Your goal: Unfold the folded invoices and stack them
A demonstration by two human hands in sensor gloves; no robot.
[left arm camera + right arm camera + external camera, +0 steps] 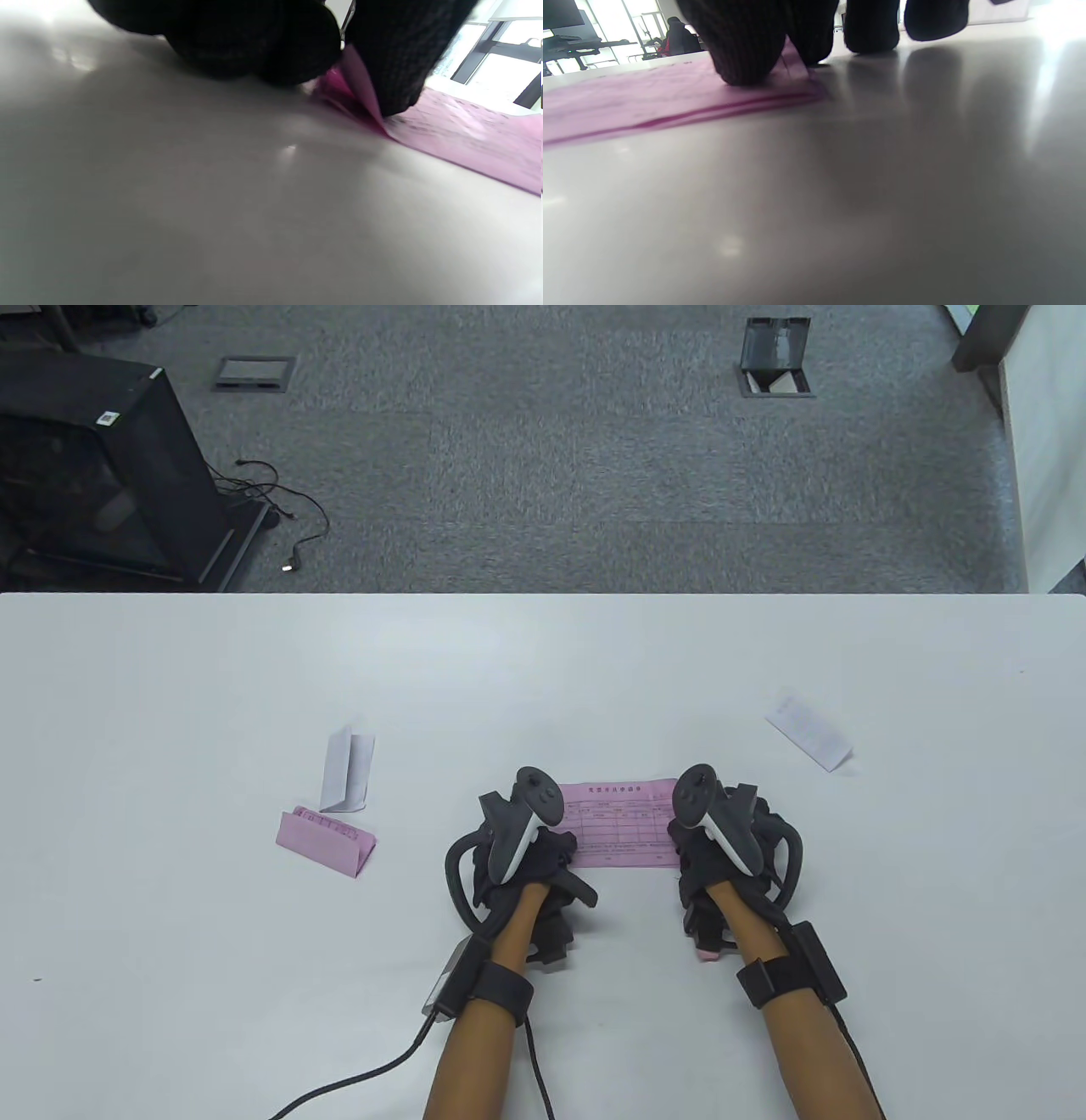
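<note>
Table view shows the pink invoice [618, 824] spread flat near the table's front edge, between both hands; the left hand [530, 857] pinches its left end, where the paper lifts in the left wrist view; the right hand [721, 848] pinches the right end; pulling apart too hard could tear it, and releasing early may let the creases spring back.

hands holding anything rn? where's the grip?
Both on the unfolded pink paper invoice: left hand pinches its left end, right hand its right end, sheet flat on the white table.
</note>
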